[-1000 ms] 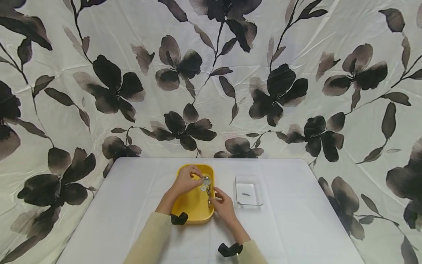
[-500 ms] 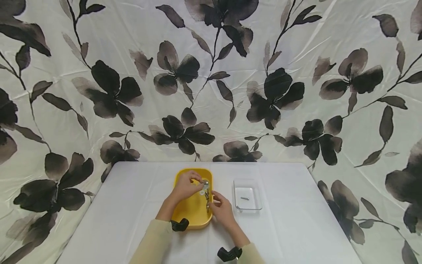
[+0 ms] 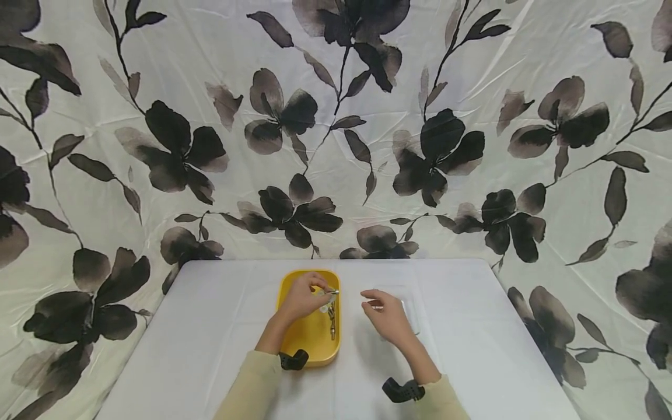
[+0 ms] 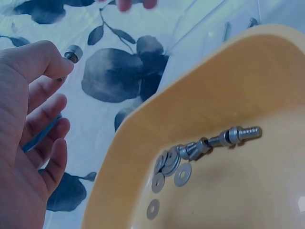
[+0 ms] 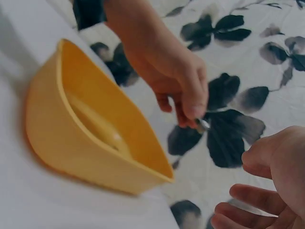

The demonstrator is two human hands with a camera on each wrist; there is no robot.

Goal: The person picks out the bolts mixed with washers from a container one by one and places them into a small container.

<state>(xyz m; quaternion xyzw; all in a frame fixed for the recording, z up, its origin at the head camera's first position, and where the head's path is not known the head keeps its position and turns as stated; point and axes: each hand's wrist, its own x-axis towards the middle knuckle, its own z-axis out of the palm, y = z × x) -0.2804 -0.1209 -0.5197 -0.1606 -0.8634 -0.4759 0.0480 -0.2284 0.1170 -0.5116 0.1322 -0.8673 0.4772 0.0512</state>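
My left hand (image 3: 303,298) pinches a metal screw (image 4: 73,54) between thumb and forefinger, above the far right part of a yellow tray (image 3: 307,349). The screw's round head sticks out past the fingertips in the left wrist view. Inside the tray, several socket-head screws (image 4: 248,133) lie along one wall, with several flat washers (image 4: 182,174) beside them. To the right of the tray, my right hand (image 3: 389,318) hovers with its fingers apart and nothing between them. It overlaps a clear plastic box (image 3: 412,312) in the head view, hiding much of it.
A white cloth covers the table (image 3: 210,326), whose far edge meets a floral-patterned curtain (image 3: 336,146). Two small screws (image 4: 226,31) show beyond the tray's rim in the left wrist view. Each wrist wears a black camera band (image 3: 403,389).
The right hand has left the tray's right wall and moved right, in front of the clear box. The left hand still pinches the screw and has shifted slightly right.
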